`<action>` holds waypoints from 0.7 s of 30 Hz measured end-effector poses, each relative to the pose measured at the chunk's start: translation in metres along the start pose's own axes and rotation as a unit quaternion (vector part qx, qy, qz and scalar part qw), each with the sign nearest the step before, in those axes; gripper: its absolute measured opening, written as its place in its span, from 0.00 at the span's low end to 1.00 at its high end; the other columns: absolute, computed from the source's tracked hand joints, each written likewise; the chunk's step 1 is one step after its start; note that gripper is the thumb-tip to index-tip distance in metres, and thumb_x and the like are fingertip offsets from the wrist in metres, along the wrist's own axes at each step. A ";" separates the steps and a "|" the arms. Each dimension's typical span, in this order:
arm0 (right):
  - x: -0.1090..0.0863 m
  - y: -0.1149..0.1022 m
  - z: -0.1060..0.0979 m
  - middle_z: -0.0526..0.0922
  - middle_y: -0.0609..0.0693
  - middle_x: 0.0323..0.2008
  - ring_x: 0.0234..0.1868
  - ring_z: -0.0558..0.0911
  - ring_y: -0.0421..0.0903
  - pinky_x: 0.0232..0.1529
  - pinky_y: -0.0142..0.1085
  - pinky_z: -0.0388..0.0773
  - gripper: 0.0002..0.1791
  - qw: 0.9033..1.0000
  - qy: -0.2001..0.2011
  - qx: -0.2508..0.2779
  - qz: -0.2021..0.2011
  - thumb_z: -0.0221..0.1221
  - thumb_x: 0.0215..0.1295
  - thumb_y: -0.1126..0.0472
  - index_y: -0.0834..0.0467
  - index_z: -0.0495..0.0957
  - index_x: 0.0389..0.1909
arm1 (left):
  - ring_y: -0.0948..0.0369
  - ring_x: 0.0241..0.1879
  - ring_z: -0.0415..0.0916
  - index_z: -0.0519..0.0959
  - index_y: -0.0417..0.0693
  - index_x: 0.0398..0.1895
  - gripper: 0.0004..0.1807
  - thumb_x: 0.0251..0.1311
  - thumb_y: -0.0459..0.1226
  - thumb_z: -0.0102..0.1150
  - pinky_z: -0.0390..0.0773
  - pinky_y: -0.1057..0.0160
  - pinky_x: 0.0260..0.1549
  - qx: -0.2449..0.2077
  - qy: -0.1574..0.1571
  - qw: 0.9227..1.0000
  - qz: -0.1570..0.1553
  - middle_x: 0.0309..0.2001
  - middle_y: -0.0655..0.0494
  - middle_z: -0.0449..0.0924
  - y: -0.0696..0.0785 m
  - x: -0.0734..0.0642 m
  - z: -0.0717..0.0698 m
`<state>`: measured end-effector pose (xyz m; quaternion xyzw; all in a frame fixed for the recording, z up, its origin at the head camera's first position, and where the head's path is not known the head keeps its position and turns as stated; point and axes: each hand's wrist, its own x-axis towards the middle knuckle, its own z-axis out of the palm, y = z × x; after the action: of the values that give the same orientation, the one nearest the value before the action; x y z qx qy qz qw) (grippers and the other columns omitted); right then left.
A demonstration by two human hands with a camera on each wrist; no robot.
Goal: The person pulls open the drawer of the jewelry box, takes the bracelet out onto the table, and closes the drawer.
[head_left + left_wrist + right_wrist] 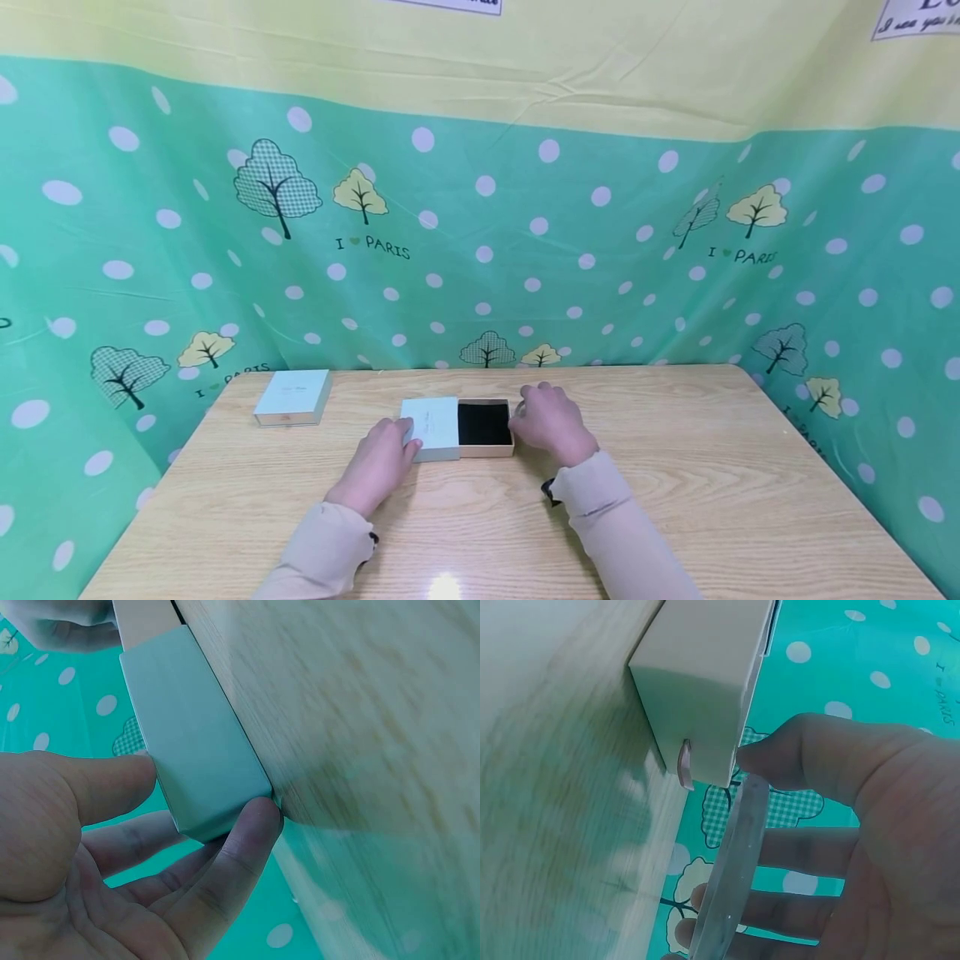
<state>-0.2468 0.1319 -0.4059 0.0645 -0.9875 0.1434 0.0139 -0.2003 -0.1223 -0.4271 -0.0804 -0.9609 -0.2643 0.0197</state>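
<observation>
Hands (377, 461) (553, 422) at box (431, 427) ends, tabletop (712, 483) around

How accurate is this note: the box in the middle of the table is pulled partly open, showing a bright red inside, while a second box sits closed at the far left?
Not quite: the inside is black, not bright red, as the head view shows. The middle box is pulled partly open, and the second box sits closed at the far left.
</observation>
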 end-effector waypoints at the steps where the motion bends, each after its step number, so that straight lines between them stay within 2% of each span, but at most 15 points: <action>1: 0.000 0.000 -0.001 0.77 0.56 0.41 0.39 0.76 0.54 0.37 0.48 0.78 0.18 1.000 0.000 0.002 0.000 0.60 0.54 0.56 0.59 0.79 0.45 | 0.43 0.50 0.75 0.71 0.29 0.59 0.23 0.66 0.36 0.55 0.77 0.48 0.49 0.000 0.000 1.000 0.000 0.49 0.35 0.74 0.000 0.000 0.000; 9: -0.001 0.004 -0.003 0.76 0.57 0.38 0.35 0.75 0.52 0.35 0.46 0.77 0.16 1.000 -0.012 0.018 -0.001 0.62 0.51 0.59 0.60 0.78 0.41 | 0.44 0.50 0.75 0.71 0.29 0.59 0.23 0.66 0.36 0.56 0.77 0.48 0.49 -0.001 0.000 1.000 -0.001 0.49 0.35 0.74 0.000 0.000 0.000; 16: -0.002 0.005 -0.002 0.75 0.55 0.36 0.34 0.74 0.51 0.37 0.45 0.77 0.16 1.000 -0.022 0.022 -0.001 0.66 0.53 0.57 0.60 0.78 0.40 | 0.44 0.51 0.74 0.71 0.29 0.60 0.23 0.66 0.36 0.55 0.77 0.48 0.49 -0.002 -0.001 1.000 -0.001 0.50 0.35 0.74 0.000 0.000 0.000; 21: -0.002 0.006 0.001 0.74 0.55 0.35 0.31 0.72 0.50 0.35 0.43 0.75 0.13 0.999 -0.025 0.032 -0.004 0.67 0.55 0.56 0.60 0.77 0.34 | 0.44 0.51 0.74 0.71 0.29 0.60 0.23 0.66 0.36 0.55 0.76 0.48 0.50 -0.003 -0.003 1.000 -0.003 0.50 0.35 0.74 0.000 0.001 0.000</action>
<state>-0.2456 0.1378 -0.4084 0.0721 -0.9821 0.1736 -0.0119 -0.2009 -0.1222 -0.4266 -0.0780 -0.9605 -0.2668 0.0161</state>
